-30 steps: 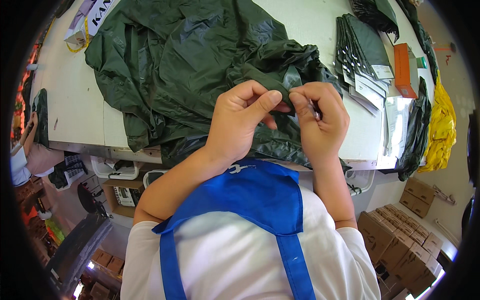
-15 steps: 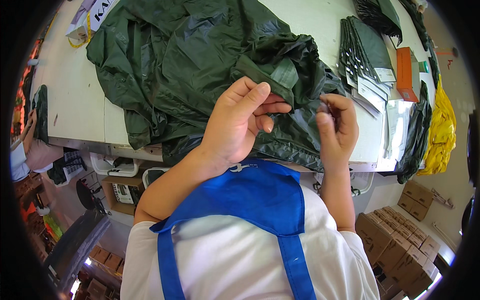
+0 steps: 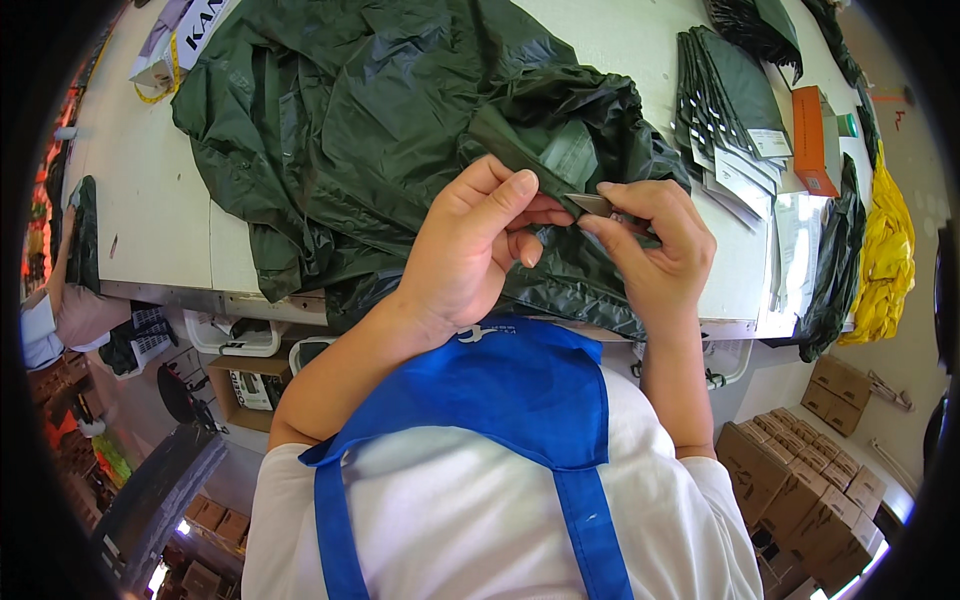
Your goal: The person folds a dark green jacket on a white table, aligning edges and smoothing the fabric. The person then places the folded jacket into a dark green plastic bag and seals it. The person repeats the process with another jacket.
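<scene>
A heap of dark green, shiny, coated-looking fabric lies crumpled over the table before me. My left hand pinches a folded edge of it between thumb and fingers. Just right of that edge, my right hand grips small metal snips, their pointed blades aimed left at the fabric's corner. Most of the snips is hidden inside my fingers. The blade tips are at the fabric edge; whether they touch it I cannot tell.
Flat dark green packs with white labels lie at the right, beside an orange box. Yellow fabric hangs past the table's right end. A white box with a yellow tape measure sits far left. Another person's arm shows at the left edge.
My right hand has moved left toward the fabric edge, and the snips' blades now show at its fingertips. My left hand keeps its pinch in nearly the same place.
</scene>
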Demonstrator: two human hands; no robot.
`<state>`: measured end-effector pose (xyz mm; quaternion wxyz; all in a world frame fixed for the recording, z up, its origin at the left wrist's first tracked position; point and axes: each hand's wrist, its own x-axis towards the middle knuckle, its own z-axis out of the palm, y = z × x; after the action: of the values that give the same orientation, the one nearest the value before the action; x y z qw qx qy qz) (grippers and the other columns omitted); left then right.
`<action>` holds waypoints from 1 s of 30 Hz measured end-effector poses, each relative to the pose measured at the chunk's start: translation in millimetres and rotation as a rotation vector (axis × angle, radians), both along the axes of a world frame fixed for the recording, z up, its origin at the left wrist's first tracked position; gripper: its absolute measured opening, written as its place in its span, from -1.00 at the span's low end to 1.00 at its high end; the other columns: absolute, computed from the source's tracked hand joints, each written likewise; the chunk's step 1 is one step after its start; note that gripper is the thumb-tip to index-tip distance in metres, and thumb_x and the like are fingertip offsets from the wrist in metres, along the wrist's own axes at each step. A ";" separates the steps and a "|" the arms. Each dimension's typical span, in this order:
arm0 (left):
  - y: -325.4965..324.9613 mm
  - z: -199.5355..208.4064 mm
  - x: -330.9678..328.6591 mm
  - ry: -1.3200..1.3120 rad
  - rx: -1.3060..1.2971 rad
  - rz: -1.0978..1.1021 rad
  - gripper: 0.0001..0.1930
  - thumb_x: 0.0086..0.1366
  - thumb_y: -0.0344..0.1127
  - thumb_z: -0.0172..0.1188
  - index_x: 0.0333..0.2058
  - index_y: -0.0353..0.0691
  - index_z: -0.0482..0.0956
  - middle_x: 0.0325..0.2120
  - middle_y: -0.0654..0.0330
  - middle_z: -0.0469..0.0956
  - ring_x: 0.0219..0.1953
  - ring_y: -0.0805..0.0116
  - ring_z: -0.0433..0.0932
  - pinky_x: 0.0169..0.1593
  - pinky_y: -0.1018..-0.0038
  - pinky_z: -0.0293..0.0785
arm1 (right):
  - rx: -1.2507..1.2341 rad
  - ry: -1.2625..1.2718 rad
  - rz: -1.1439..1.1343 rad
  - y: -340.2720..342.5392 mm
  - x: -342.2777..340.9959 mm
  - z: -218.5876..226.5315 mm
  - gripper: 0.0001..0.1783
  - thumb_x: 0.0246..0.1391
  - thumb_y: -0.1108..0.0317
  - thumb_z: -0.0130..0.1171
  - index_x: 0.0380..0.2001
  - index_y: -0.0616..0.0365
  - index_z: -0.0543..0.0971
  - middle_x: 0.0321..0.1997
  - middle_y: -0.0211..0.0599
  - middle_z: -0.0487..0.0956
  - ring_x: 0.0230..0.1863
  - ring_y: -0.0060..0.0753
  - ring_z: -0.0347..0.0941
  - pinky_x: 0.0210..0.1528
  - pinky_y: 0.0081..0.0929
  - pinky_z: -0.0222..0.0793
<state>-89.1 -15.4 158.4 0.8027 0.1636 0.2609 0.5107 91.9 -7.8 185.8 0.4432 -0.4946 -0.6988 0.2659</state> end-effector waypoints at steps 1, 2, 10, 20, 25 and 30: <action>-1.0 -5.2 -1.1 -0.004 0.035 -0.012 -0.86 0.38 -0.26 -0.01 -0.19 -0.16 0.40 -0.24 0.16 0.57 -0.19 0.40 0.55 -0.37 0.56 0.41 | -0.055 0.093 -0.034 -2.4 1.8 -1.3 -0.70 -0.22 0.54 0.39 -0.32 0.21 0.59 -0.43 -0.41 0.51 -0.40 -0.63 0.38 -0.43 -0.73 0.31; -1.2 -7.6 -1.8 -0.009 0.072 -0.024 -0.81 0.39 -0.26 -0.05 -0.10 -0.17 0.40 -0.19 0.14 0.57 -0.17 0.40 0.54 -0.32 0.53 0.43 | -0.109 0.185 -0.068 -3.8 2.8 -3.8 -0.72 -0.19 0.55 0.38 -0.32 0.20 0.58 -0.45 -0.44 0.49 -0.41 -0.68 0.35 -0.44 -0.77 0.26; 1.2 -12.2 0.5 -0.125 -0.032 0.007 -0.58 0.41 -0.19 -0.19 0.13 -0.31 0.27 0.05 0.10 0.42 0.03 0.29 0.46 0.12 0.30 0.38 | -0.856 0.638 0.023 17.2 20.0 -43.6 -0.47 0.11 0.00 0.14 -0.06 0.25 0.48 -0.41 -0.53 0.50 -0.58 -0.83 0.20 -0.61 -0.78 -0.03; -5.7 23.2 -15.0 1.030 1.070 -0.261 -0.74 -0.08 -0.46 0.33 -0.32 -0.11 0.64 -0.22 0.05 0.49 -0.27 0.14 0.52 -0.22 0.42 0.43 | -0.468 0.218 -0.010 18.9 10.1 -41.7 -0.71 -0.28 0.72 0.07 -0.62 0.15 0.22 -0.59 -0.58 0.20 -0.48 -0.72 0.05 -0.42 -0.71 0.02; 5.4 7.0 -17.3 1.530 0.973 0.113 -0.85 -0.07 -0.59 0.12 -0.46 -0.28 0.56 -0.42 0.07 0.41 -0.35 0.03 0.47 -0.30 0.26 0.43 | -0.163 0.560 -0.178 12.3 -4.9 -32.3 -0.70 -0.31 0.80 0.04 -0.64 0.14 0.24 -0.58 -0.51 0.25 -0.48 -0.69 0.11 -0.40 -0.72 0.04; 21.7 3.5 -29.3 1.586 0.851 0.302 -0.78 -0.04 -0.59 0.13 -0.33 -0.34 0.50 -0.34 0.00 0.41 -0.25 0.00 0.45 -0.22 0.26 0.43 | 0.093 0.112 0.132 -12.3 -22.5 -18.1 -0.62 -0.41 0.66 0.37 -0.58 0.17 0.34 -0.59 -0.29 0.30 -0.61 -0.40 0.22 -0.59 -0.52 0.14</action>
<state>-118.3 6.3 161.9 0.1845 0.7130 0.5445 0.4014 69.3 -20.0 167.7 0.4856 -0.4105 -0.7156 0.2891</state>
